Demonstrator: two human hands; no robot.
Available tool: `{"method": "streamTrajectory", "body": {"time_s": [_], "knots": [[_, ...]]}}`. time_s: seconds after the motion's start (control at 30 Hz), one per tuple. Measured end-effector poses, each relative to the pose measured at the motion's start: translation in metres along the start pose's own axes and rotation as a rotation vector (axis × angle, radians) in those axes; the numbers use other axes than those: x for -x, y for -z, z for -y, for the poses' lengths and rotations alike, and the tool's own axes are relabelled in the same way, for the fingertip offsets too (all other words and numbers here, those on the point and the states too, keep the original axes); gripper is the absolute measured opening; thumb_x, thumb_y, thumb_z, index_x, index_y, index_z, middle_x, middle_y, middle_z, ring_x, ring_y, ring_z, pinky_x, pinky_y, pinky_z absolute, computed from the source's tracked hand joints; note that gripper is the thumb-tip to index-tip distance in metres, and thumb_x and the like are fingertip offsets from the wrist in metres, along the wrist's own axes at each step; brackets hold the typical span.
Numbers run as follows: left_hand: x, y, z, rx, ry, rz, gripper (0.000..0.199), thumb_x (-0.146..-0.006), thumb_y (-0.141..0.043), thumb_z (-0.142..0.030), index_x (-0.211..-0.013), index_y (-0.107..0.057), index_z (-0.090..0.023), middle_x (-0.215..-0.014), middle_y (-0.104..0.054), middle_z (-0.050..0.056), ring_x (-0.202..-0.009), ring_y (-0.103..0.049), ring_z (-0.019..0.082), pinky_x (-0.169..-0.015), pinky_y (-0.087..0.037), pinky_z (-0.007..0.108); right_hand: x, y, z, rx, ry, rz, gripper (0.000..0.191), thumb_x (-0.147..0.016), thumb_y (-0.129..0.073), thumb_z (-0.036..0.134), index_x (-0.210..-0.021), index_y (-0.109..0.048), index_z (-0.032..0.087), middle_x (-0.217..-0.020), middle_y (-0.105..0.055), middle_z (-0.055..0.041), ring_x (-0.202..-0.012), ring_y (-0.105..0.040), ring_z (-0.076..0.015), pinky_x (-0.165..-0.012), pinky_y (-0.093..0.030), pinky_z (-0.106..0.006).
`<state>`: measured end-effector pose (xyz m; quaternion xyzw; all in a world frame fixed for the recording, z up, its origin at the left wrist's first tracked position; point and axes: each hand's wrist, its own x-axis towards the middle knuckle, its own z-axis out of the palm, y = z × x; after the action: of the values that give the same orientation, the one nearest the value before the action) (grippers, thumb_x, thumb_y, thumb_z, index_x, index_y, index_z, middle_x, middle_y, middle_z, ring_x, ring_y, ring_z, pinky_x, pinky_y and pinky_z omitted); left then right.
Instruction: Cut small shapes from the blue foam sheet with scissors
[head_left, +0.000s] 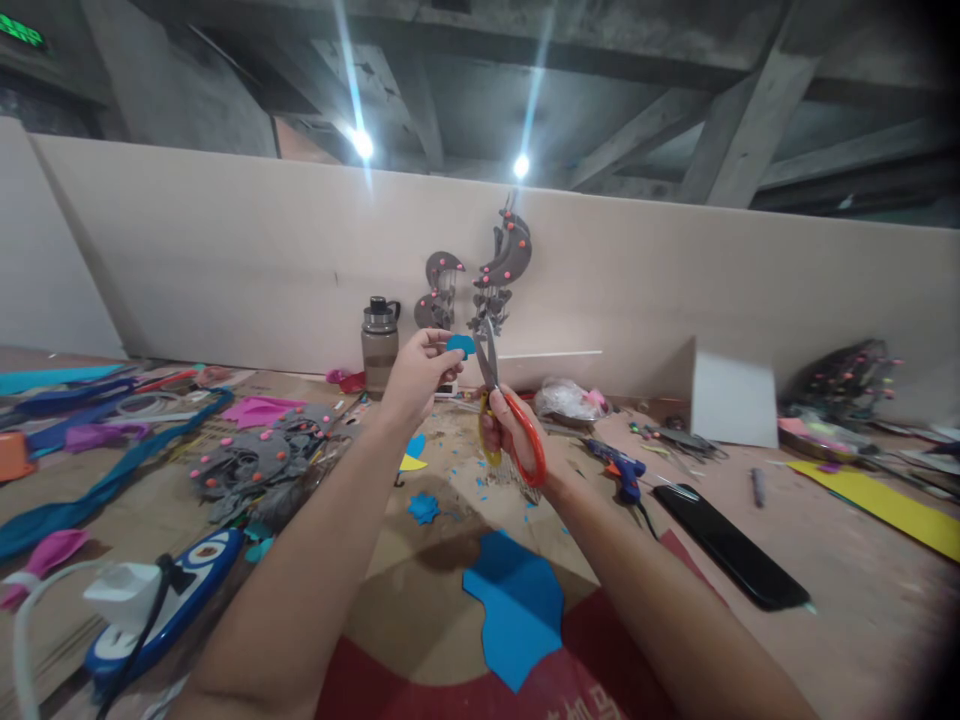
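My left hand [421,368] pinches a small blue foam piece [460,346] between thumb and fingers, held up in front of the wall. In my right hand [511,428] is a pair of scissors [529,440] with one red and one yellow handle. Its blades point upward, slightly parted, just right of the blue piece and apart from it. Below on the cardboard lie a larger blue foam sheet [517,605] with cut, curved edges and a small blue star-like cutout [424,508]. Tiny blue scraps are scattered beneath my hands.
Grey moon ornaments [514,250] hang on the pale wall behind. A water bottle [380,350] stands at the back. To the right lie a blue glue gun [616,468] and a black phone [731,545]. A power strip [169,605] and grey felt pieces [255,460] are at left.
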<state>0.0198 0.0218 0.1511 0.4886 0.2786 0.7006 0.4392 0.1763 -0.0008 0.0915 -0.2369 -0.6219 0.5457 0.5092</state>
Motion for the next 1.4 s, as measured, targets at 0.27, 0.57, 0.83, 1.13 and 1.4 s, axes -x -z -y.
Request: {"method": "streamTrajectory", "body": {"time_s": [0.27,0.57,0.83,1.13,1.4], "knots": [[0.002,0.0,-0.007,0.078,0.131,-0.006,0.026,-0.057,-0.077,-0.018,-0.073,-0.058,-0.014,-0.06,-0.059,-0.003,-0.048,-0.049,0.005,-0.048,-0.038,0.018,0.005,-0.007,0.011,-0.011,-0.055,0.047,0.044,-0.084,-0.062,0.061,-0.098,-0.051,0.022,-0.067,-0.039,0.0064,-0.051,-0.032,-0.0071,-0.046,-0.028,-0.021],[0.003,0.0,-0.01,0.015,0.176,0.002,0.023,-0.056,-0.075,-0.022,-0.067,-0.057,-0.014,-0.059,-0.063,0.0,-0.05,-0.058,0.01,-0.047,-0.042,0.021,0.009,-0.008,0.013,0.028,-0.061,0.121,0.042,-0.087,-0.059,0.061,-0.097,-0.05,0.021,-0.07,-0.037,0.006,-0.052,-0.031,-0.0067,-0.047,-0.026,-0.021],[0.004,-0.001,-0.01,-0.003,0.156,-0.006,0.022,-0.055,-0.076,-0.022,-0.062,-0.057,-0.014,-0.052,-0.06,0.0,-0.046,-0.054,0.009,-0.046,-0.042,0.02,0.008,-0.009,0.013,0.021,-0.086,0.144,0.044,-0.085,-0.061,0.062,-0.097,-0.049,0.022,-0.069,-0.034,0.0067,-0.051,-0.027,-0.0065,-0.047,-0.023,-0.022],[0.007,-0.003,-0.01,-0.039,0.127,-0.035,0.018,-0.057,-0.076,-0.021,-0.062,-0.06,-0.013,-0.053,-0.06,0.0,-0.046,-0.054,0.009,-0.048,-0.042,0.021,0.009,-0.009,0.015,0.028,-0.09,0.129,0.045,-0.084,-0.061,0.063,-0.096,-0.049,0.022,-0.068,-0.032,0.0068,-0.051,-0.027,-0.0066,-0.046,-0.021,-0.021],[0.006,-0.002,-0.009,-0.055,0.13,-0.03,0.019,-0.06,-0.077,-0.021,-0.063,-0.06,-0.013,-0.054,-0.061,0.001,-0.048,-0.055,0.009,-0.05,-0.042,0.022,0.008,-0.011,0.015,0.021,-0.116,0.11,0.047,-0.082,-0.063,0.065,-0.095,-0.048,0.022,-0.066,-0.032,0.0078,-0.048,-0.024,-0.0056,-0.044,-0.019,-0.02]]}}
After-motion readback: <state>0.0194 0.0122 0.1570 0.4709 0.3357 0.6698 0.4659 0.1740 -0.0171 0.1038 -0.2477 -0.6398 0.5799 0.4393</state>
